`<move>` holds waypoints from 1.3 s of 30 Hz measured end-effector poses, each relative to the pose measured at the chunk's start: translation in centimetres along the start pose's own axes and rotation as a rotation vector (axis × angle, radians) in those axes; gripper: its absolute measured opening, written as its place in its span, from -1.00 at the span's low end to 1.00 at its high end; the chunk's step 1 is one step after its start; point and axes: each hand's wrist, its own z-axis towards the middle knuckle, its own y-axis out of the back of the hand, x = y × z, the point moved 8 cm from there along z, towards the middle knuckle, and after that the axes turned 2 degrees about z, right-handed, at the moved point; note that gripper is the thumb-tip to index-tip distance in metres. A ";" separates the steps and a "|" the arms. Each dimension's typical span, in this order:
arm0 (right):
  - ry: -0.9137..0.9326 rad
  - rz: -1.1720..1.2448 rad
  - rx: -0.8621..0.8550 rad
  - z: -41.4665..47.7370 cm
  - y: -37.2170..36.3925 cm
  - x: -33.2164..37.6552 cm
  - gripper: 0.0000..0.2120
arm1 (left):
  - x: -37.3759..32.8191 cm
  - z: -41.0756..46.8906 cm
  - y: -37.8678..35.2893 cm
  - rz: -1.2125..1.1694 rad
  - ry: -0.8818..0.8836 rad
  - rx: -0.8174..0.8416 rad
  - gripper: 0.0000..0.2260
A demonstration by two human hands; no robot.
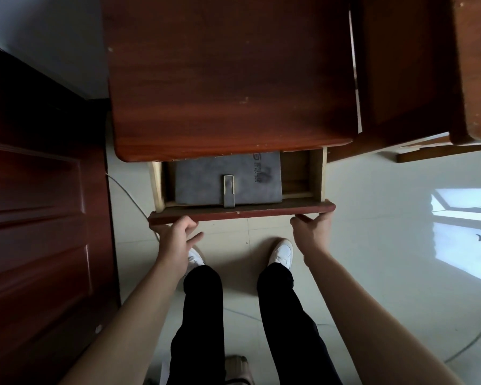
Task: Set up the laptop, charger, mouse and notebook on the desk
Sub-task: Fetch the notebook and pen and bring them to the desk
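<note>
**Barely begun: notebook not yet out of the drawer**

The grey notebook (228,180) lies flat in the open drawer (242,212), its clasp toward the person. It has not reached the desk (228,79), and none of the task's things shows on the visible top. The left hand (175,232) hooks its fingers under the drawer front near one end, thumb loose. The right hand (313,229) grips the front near the other end. Neither touches the notebook. Laptop, charger and mouse are out of view, so all four placements seem left to do.
</note>
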 end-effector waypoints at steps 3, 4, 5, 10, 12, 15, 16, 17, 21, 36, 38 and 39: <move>-0.059 -0.006 0.055 0.4 -0.6 -1.3 -0.55 | 0.9 0.4 -1.3 -0.361 0.203 0.108 -0.92; -0.080 0.000 0.066 0.4 -0.7 -1.8 -0.57 | 1.1 0.6 -1.4 -0.397 0.225 0.088 -0.84; -0.099 0.010 0.065 0.3 -0.6 -2.2 -0.58 | 1.2 0.7 -1.2 -0.386 0.230 0.057 -0.79; -0.083 0.007 -0.121 -0.8 1.1 -1.4 -0.43 | 1.7 1.3 -1.4 -0.357 0.266 0.004 -0.72; 0.116 -0.146 -0.217 -1.5 1.8 1.2 -0.34 | 1.6 1.2 -1.5 -0.379 0.285 -0.006 -0.69; 0.464 -0.352 -0.221 -2.3 0.3 6.1 -0.39 | 1.1 0.9 -1.6 -0.424 0.308 0.019 -0.68; 0.526 -0.416 -0.174 -2.2 -0.8 7.1 -0.46 | 0.9 0.8 -1.5 -0.432 0.320 0.037 -0.68; 0.540 -0.464 -0.103 -1.9 -2.1 7.6 -0.51 | 0.6 0.8 -1.4 -0.438 0.332 0.048 -0.68; 0.243 -0.647 0.257 0.4 -6.6 6.1 -0.39 | -0.1 0.5 -0.4 -0.393 0.346 0.019 -0.60; 0.160 -0.365 0.219 -3.2 -1.5 6.1 -0.38 | -6.9 -2.8 0.7 0.553 -0.103 -0.290 -0.36; 0.179 -0.398 0.208 -4.0 -0.1 5.8 -0.42 | -6.3 -3.5 -1.0 0.611 -0.136 -0.146 -0.40; 0.188 -0.415 0.222 -4.4 0.2 5.6 -0.45 | -6.0 -4.0 -1.6 0.662 -0.155 -0.108 -0.43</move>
